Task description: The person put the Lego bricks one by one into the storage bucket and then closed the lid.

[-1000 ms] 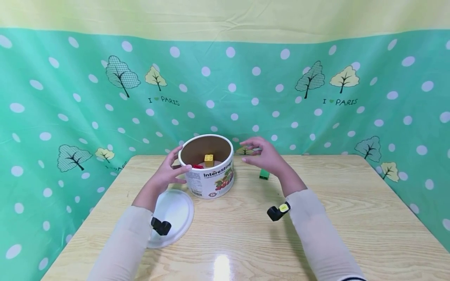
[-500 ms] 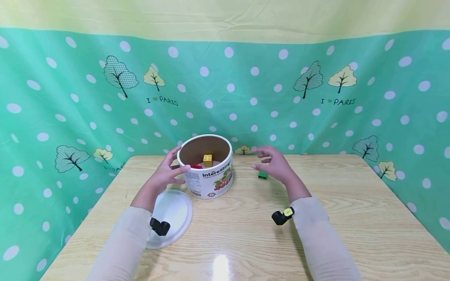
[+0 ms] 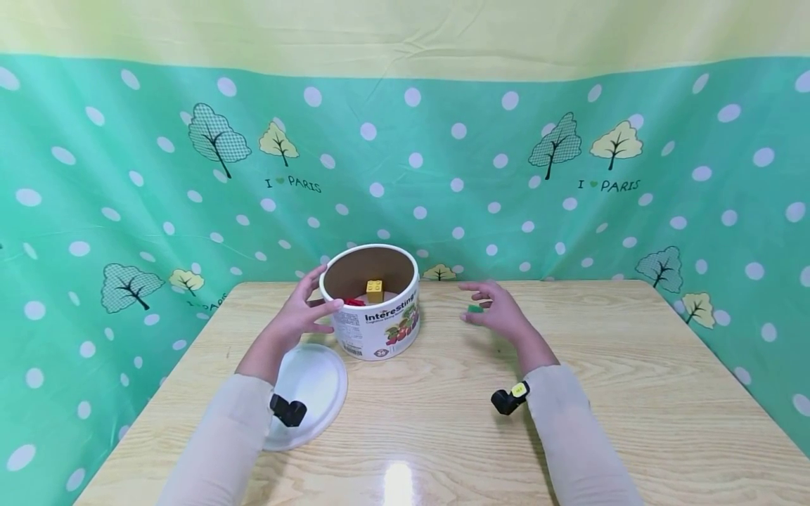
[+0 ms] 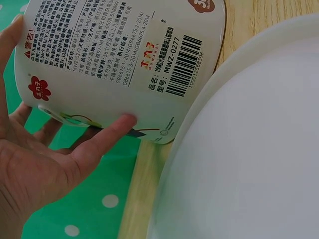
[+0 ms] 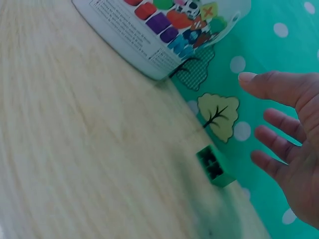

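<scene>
A round white tub (image 3: 373,332) printed "Interesting" stands at the back of the table in the head view. Inside it lie a yellow toy brick (image 3: 375,290) and something red (image 3: 354,302), partly hidden by the rim. My left hand (image 3: 294,315) rests against the tub's left side, its fingers spread along the wall and rim. To the tub's right, my right hand (image 3: 502,311) hovers with parted fingers and holds nothing. Behind its fingers shows a green toy brick (image 3: 474,308). In the right wrist view this green brick (image 5: 216,167) lies on the table, apart from the hand, hollow side showing.
The tub's white lid (image 3: 316,393) lies flat on the table, under my left forearm. A green dotted curtain (image 3: 405,176) hangs close behind the wooden table (image 3: 430,414). Each wrist wears a small black camera.
My right hand has moved right and slightly down, away from the tub, so it now covers part of the green brick. My left hand stays at the tub's side.
</scene>
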The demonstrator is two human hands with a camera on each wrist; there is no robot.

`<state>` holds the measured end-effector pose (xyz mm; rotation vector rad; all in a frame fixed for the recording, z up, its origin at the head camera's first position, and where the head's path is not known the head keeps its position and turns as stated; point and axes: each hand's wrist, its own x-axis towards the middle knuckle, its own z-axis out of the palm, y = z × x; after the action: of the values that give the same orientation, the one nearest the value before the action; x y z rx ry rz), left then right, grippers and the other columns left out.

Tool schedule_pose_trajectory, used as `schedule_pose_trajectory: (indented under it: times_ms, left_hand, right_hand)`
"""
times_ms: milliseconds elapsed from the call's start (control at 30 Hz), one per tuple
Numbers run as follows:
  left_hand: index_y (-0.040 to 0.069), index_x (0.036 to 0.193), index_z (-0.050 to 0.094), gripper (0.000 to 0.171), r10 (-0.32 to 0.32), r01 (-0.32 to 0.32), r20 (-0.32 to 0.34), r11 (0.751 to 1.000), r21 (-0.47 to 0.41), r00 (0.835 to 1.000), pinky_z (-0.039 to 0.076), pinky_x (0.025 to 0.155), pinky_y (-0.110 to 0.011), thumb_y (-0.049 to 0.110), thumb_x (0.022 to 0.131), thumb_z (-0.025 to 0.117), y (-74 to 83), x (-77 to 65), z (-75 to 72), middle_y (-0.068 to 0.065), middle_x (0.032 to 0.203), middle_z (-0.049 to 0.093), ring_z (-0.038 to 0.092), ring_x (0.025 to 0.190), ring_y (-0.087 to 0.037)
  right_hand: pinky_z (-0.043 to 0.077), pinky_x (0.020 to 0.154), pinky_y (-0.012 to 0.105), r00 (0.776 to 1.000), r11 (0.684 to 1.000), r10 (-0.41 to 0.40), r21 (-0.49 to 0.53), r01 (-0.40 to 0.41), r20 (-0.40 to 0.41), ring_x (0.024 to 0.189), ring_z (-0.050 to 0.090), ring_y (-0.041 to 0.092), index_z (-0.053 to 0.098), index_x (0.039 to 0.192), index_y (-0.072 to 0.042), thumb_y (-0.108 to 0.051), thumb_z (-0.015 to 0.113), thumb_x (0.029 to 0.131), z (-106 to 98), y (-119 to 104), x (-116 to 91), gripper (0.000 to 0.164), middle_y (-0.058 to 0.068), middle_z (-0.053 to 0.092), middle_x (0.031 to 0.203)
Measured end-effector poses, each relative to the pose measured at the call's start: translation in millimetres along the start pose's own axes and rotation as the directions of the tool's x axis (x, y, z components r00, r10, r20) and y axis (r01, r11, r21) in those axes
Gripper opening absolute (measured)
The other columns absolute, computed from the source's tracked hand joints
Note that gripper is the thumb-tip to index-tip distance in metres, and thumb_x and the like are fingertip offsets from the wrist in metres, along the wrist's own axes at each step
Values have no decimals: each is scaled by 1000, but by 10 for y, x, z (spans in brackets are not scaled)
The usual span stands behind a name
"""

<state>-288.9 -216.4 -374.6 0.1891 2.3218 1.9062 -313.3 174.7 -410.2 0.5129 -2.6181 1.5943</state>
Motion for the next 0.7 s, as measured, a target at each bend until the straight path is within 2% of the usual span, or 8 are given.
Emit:
schedule_pose_trajectory:
  times_ms: [267,467,700]
  left_hand:
    - [34,156,11,93,1,-1,-6,1000,9,1000,51,85,-63,29,88,75,9,-1,13,-8,162,10,21,142,-45]
    - [34,156,11,94,3,-3,-1,1000,2,1000,50,85,-65,28,88,74,4,1,2,-8,163,9,21,142,-46]
    - [34,156,11,93,14,-14,1,1000,4,1000,50,85,-65,28,88,74,-4,-3,0,-9,162,10,21,142,-45]
  right_hand:
    - [42,104,54,998,995,63,-75,-64,-26,127,44,39,58,134,-8,-7,77,82,-14,235,-9,55,14,44,141]
    - [43,103,55,993,991,112,-71,-111,20,128,44,40,54,138,-10,-5,78,81,-39,333,-22,62,15,41,144]
    - [45,100,51,994,991,112,-80,-111,13,117,52,37,53,140,-9,-3,78,79,-42,433,-8,66,18,50,135]
